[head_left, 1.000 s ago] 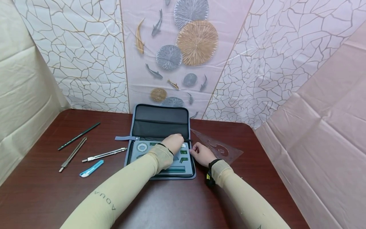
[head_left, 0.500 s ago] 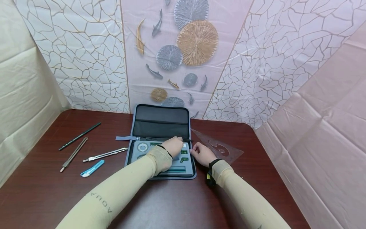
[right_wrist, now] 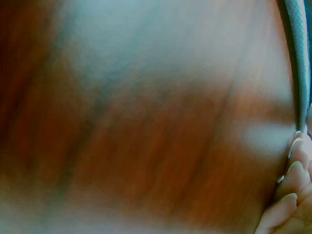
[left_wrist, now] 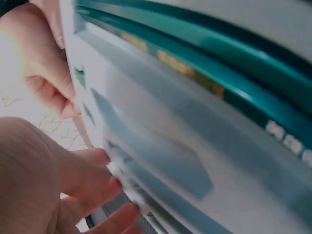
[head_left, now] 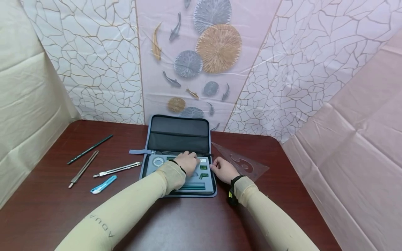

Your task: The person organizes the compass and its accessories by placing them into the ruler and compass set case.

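An open zip case point(head_left: 179, 136) of drawing instruments lies at the middle of the table, its black-lined lid tipped back. In its grey tray point(head_left: 176, 171) sit a clear ring-shaped piece point(head_left: 158, 161), small green pieces point(head_left: 203, 176) and teal pencils point(head_left: 193, 185). My left hand point(head_left: 186, 162) reaches over the tray's upper part, its spread fingers touching a narrow slot beside a white-labelled piece point(head_left: 202, 160). In the left wrist view an empty moulded recess point(left_wrist: 161, 156) lies near those fingertips. My right hand point(head_left: 224, 170) grips the case's right edge, thumb and forefinger curled at the rim.
Left of the case lie a dark green pencil point(head_left: 90, 149), a closed compass point(head_left: 83, 169), a silver compass point(head_left: 117, 169) and a blue utility knife point(head_left: 103, 184). A clear set square point(head_left: 243, 162) lies right of the case. Patterned cloth point(head_left: 110, 69) hangs behind the table.
My left hand has shifted slightly left and its fingers have loosened and spread, uncovering more of the white-labelled piece. My right hand stays at the case's edge.
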Demonstrator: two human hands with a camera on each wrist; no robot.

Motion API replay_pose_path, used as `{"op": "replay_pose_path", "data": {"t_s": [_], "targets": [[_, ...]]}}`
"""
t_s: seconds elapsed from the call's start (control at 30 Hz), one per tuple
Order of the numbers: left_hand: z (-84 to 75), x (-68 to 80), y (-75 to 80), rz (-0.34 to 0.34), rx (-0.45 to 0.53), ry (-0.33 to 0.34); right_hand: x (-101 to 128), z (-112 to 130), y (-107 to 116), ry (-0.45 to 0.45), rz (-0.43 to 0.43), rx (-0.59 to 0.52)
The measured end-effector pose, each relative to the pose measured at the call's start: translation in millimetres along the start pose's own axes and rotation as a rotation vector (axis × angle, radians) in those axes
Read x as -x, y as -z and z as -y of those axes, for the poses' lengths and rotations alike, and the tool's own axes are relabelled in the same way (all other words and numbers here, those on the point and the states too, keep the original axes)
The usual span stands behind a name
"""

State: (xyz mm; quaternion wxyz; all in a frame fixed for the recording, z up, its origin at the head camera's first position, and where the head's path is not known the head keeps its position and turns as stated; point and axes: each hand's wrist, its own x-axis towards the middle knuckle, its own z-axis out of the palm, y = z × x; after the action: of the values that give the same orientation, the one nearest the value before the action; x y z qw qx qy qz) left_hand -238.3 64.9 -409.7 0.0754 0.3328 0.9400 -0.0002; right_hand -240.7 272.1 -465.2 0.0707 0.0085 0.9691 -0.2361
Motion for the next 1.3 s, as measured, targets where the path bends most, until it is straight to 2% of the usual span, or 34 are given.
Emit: {"op": "replay_pose_path", "data": {"t_s": [0.2, 0.53, 0.8, 1.0, 1.3], "targets": [[15.6, 13.9, 3.7, 0.006, 0.098, 0.019, 1.3, 1.2, 0.2, 0.009, 0.009, -0.014], [64.4, 37.9, -0.8, -0.065, 0.201, 0.033, 0.4, -1.5, 0.9, -0.002, -0.004, -0.001], [101.7, 60.8, -9.8, -0.086, 0.274, 0.116, 2.4, 1.9, 1.6, 0.005, 0.013, -0.010], [124.0, 80.3, -11.0, -0.079, 0.311, 0.154, 2.1, 3.8, 2.8, 0.001, 0.008, -0.009], [171.0, 103.4, -11.0, -0.088, 0.408, 0.248, 1.7, 3.5, 1.8, 0.002, 0.012, -0.004]]}}
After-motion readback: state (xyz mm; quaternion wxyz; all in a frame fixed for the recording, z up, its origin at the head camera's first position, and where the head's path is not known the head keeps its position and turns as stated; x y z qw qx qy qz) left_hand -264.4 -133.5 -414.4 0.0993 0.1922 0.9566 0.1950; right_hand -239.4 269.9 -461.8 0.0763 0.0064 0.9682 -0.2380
